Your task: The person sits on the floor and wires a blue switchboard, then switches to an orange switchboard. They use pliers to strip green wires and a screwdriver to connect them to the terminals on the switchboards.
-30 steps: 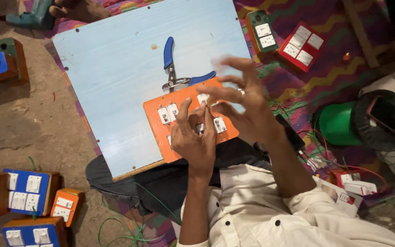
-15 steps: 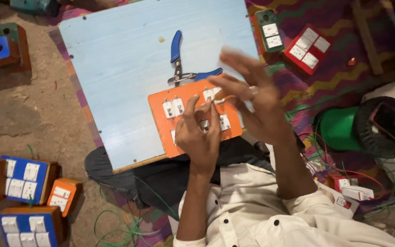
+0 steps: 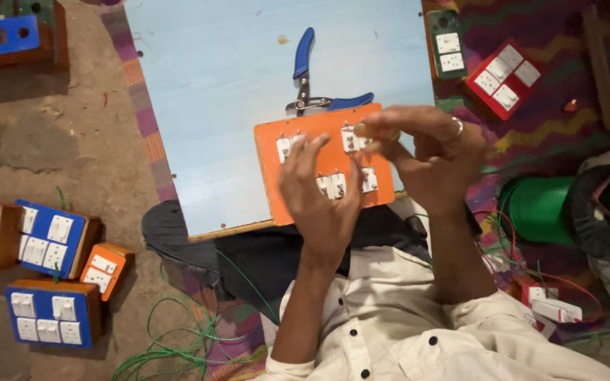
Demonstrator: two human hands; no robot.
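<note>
Both hands (image 3: 319, 197) (image 3: 432, 159) lowered onto one orange panel (image 3: 323, 159).

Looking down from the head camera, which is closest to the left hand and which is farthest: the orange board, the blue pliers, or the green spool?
From the left hand:
1. Orange board, right under it, touching.
2. Blue pliers, beyond the board on the pale blue panel.
3. Green spool, far off to the right.

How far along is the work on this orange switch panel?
Several white switches already sit in the orange panel on the blue board. The left hand steadies the panel while the right hand pinches a small piece at its upper row. The blue-handled pliers lie unused; what remains can't be judged.
</note>
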